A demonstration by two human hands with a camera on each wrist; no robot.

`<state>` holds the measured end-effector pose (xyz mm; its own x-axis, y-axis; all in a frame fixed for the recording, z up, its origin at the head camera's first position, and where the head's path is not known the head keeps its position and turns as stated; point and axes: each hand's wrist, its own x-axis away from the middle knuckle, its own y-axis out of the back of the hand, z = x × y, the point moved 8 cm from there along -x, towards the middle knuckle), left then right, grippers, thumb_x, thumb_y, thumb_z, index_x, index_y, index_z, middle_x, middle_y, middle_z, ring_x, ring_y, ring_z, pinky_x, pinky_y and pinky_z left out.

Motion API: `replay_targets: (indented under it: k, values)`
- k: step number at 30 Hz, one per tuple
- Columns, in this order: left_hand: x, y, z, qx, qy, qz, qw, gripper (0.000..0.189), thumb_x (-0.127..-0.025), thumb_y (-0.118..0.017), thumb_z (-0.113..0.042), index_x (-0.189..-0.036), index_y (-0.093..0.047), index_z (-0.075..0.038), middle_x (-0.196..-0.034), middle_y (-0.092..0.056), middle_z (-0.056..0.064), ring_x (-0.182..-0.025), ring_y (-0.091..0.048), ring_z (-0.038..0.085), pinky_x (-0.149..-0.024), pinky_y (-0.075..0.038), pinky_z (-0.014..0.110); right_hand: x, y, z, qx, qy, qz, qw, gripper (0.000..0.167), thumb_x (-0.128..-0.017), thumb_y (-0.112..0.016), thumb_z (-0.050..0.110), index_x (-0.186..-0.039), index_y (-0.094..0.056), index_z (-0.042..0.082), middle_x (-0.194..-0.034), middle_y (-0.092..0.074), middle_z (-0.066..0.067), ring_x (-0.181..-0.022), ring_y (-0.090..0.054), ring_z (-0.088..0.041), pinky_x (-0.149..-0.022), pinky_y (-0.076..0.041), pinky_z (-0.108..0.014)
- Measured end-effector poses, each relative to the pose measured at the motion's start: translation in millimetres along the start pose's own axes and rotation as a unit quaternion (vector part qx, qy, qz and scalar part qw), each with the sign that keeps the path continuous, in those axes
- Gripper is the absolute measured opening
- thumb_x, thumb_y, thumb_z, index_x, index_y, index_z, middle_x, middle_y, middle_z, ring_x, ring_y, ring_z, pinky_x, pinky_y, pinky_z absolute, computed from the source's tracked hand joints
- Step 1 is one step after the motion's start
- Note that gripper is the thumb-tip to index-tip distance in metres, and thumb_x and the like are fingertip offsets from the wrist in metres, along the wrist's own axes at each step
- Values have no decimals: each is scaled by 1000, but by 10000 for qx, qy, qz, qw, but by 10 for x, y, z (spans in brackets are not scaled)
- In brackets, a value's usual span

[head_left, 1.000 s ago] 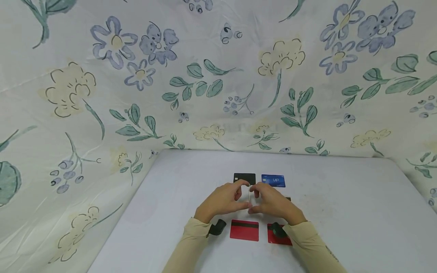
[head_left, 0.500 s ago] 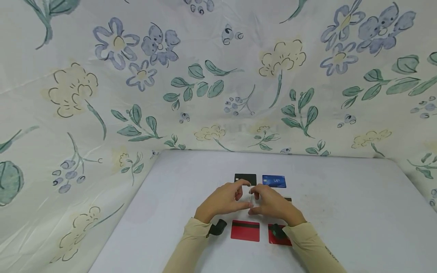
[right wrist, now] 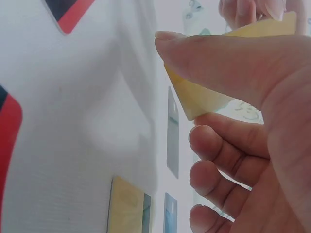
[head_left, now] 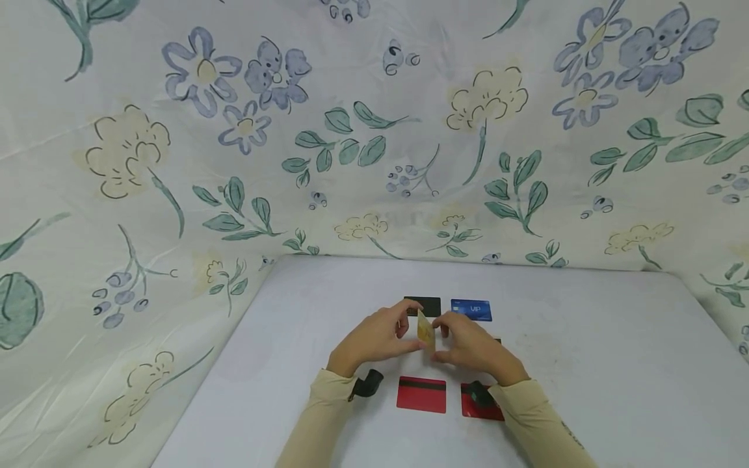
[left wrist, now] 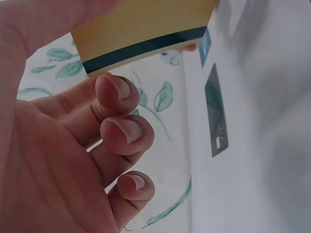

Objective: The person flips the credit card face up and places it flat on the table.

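Upright between my two hands is a gold card [head_left: 426, 333], raised above the table. My left hand [head_left: 377, 335] pinches it at its left side, thumb below and index finger at the top corner. Its dark stripe shows in the left wrist view, where the gold card [left wrist: 146, 36] looks slightly bowed. At the opposite side my right hand [head_left: 476, 344] grips the card between thumb and index finger. The right wrist view has the right thumb [right wrist: 209, 60] across the gold card [right wrist: 194, 99], covering part of it. The other fingers of both hands are loosely curled.
Behind the hands lie a black card [head_left: 432, 308] and a blue VIP card [head_left: 471, 310]. Nearer are a red card [head_left: 421, 395] and another red card [head_left: 476, 411], partly under the right wrist camera. A second gold card [right wrist: 127, 208] is mostly hidden by the right hand in the head view.
The gold card has turned from edge-on, so its face now shows in the head view. My left hand has shifted slightly left and away from me.
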<state>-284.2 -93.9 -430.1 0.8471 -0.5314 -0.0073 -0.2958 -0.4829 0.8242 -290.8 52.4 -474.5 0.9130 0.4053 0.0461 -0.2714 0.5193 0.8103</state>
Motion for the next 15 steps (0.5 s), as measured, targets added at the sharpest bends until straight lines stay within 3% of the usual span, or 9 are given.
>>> replay_targets:
  k: [6, 15]
  values:
    - [14, 48, 38, 101, 22, -85, 9999, 64, -89, -81, -34, -142, -52, -14, -81, -54, -4, -67, -46, 7, -59, -38, 22, -5, 29, -16, 9, -189, -10, 9998, 61, -76, -93, 30, -126, -66, 9, -96, -57, 1, -92, -53, -15, -77, -49, -31]
    - [27, 68, 98, -2, 230, -108, 9997, 60, -88, -81, -36, -139, -54, -18, -80, -53, -4, -69, -48, 8, -59, -38, 22, -2, 60, -50, 62, -148, -47, 9999, 59, -78, -92, 29, -126, -65, 8, -96, -56, 0, -94, -53, -17, -77, -48, -31]
